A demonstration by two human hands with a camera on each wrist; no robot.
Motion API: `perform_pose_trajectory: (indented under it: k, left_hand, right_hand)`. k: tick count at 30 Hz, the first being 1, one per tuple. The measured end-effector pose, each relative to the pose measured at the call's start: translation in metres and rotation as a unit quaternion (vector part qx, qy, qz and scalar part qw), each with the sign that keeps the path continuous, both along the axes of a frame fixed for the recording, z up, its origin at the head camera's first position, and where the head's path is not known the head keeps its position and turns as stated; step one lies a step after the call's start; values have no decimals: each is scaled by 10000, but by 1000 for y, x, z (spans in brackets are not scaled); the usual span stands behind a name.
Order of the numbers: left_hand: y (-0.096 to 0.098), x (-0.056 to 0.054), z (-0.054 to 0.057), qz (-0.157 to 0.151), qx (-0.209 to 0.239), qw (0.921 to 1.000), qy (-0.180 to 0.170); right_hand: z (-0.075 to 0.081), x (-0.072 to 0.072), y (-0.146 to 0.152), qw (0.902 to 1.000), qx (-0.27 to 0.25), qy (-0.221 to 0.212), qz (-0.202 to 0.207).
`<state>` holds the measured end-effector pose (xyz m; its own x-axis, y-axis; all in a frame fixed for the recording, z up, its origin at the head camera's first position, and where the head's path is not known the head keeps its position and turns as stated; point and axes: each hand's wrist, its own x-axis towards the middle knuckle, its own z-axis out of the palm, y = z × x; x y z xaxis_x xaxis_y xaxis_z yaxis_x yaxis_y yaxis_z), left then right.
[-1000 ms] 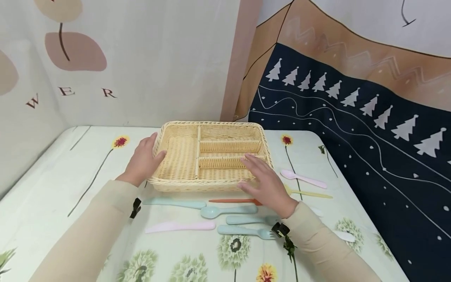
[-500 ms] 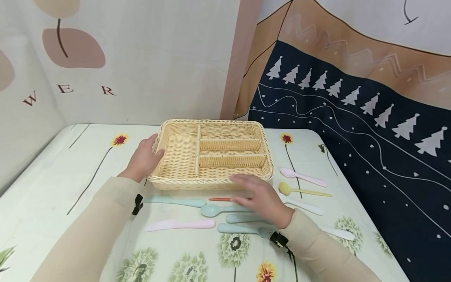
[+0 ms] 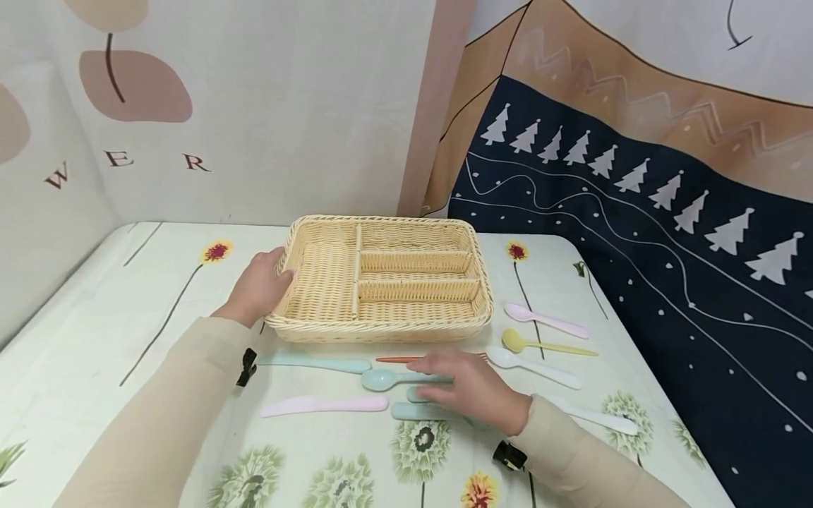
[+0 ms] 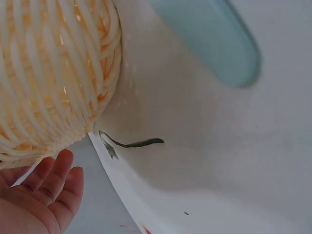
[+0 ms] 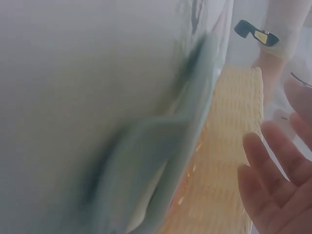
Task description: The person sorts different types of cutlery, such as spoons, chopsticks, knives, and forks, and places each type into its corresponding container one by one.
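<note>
A woven divided basket (image 3: 381, 330) sits at the back middle of the table. At its left side my left hand (image 3: 254, 288) rests with the thumb over the rim; the left wrist view shows relaxed fingers (image 4: 63, 175) beside the weave. My right hand (image 3: 473, 388) hovers palm down over the cutlery in front, fingers loosely extended, holding nothing. Under it lie a light-blue spoon (image 3: 381, 380), a light-blue fork (image 3: 413, 411) with its tines hidden, another light-blue handle (image 3: 416, 394) and an orange fork (image 3: 394, 360).
Left of these lie a light-blue knife (image 3: 317, 363) and a pink knife (image 3: 327, 405). To the right are a pink spoon (image 3: 546, 320), a yellow spoon (image 3: 546, 346), a white spoon (image 3: 533, 367) and a white handle (image 3: 603, 418). Fabric walls (image 3: 286, 127) stand behind the table.
My right hand has moved from the basket's right part toward me, down over the light-blue cutlery. The left hand has stayed at the basket's left side, and the basket has barely moved.
</note>
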<state>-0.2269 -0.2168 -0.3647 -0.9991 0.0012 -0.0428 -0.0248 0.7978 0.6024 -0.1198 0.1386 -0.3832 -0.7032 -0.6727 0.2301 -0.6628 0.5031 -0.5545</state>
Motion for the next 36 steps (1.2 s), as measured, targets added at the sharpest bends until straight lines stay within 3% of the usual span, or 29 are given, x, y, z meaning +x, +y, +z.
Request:
perform_pose_trajectory:
  k: [10,26,36]
  left_hand:
    - [-3,2,-3,-60,-95,9997,-207]
    - [-2,3,-4,-74,-486,9987,-160]
    - [0,4,-2,-191,-669,9974,-176]
  right_hand:
    - [-7,8,5,9981,332,-334,389]
    - [-3,12,6,9864,1573,-9,475]
    - [-6,17,6,9819,1799,278,526]
